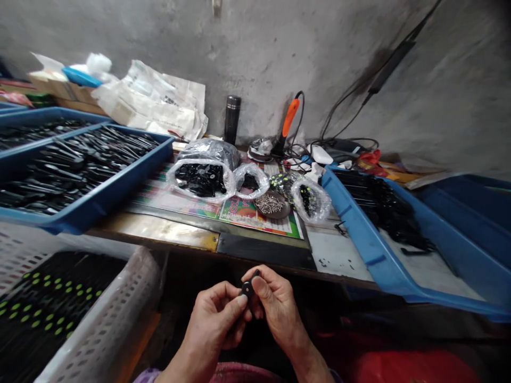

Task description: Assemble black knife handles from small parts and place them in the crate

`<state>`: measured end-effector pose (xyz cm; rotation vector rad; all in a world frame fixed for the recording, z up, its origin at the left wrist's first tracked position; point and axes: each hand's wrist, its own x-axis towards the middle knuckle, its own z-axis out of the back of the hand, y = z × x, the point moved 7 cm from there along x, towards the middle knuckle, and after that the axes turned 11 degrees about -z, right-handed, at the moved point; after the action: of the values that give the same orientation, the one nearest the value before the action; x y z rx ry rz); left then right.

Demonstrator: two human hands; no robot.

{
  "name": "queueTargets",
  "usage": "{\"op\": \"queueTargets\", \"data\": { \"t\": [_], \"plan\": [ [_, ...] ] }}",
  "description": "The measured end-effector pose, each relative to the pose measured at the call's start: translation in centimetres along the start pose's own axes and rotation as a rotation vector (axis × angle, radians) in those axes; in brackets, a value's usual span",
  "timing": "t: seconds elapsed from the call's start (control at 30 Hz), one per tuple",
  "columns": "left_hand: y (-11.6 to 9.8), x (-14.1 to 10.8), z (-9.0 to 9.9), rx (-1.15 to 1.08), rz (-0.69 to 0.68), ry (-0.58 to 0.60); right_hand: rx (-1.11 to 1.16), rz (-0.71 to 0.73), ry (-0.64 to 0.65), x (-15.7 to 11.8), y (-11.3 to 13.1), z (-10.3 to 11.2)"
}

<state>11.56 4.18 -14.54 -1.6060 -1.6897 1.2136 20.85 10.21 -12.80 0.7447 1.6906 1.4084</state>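
Observation:
In front of the bench edge, my left hand [217, 315] and my right hand [277, 304] come together on one small black part [247, 289]. The part has a rounded, disc-like end with a tiny light spot at its centre. My left thumb and fingertips pinch its lower side, while the right thumb and fingers grip its upper end; much of it is hidden by the fingers. Beyond the hands, a round dish [285, 211] holds small silver metal pins or screws. Around it stand open plastic bags, one [172, 180] with black pieces, another [324, 205] with black and yellow-green pieces.
A blue tray [67, 219] of black metal tools stands left, and another blue tray [361, 242] with black items right. Below left is a white perforated crate [107, 314] holding black items with green dots. An orange-handled tool [290, 118] and a black cylinder [232, 119] stand by the wall.

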Motion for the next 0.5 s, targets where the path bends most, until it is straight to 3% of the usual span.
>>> {"op": "queueTargets", "data": {
  "t": [0.27,0.5],
  "plan": [
    [-0.24,-0.25,0.15,0.043,-0.011,-0.040,-0.077,-0.113,0.012,-0.30,0.18,-0.33],
    [-0.32,-0.17,0.23,0.048,-0.025,-0.038,-0.047,-0.071,-0.031,-0.35,-0.28,-0.31]
  ]
}}
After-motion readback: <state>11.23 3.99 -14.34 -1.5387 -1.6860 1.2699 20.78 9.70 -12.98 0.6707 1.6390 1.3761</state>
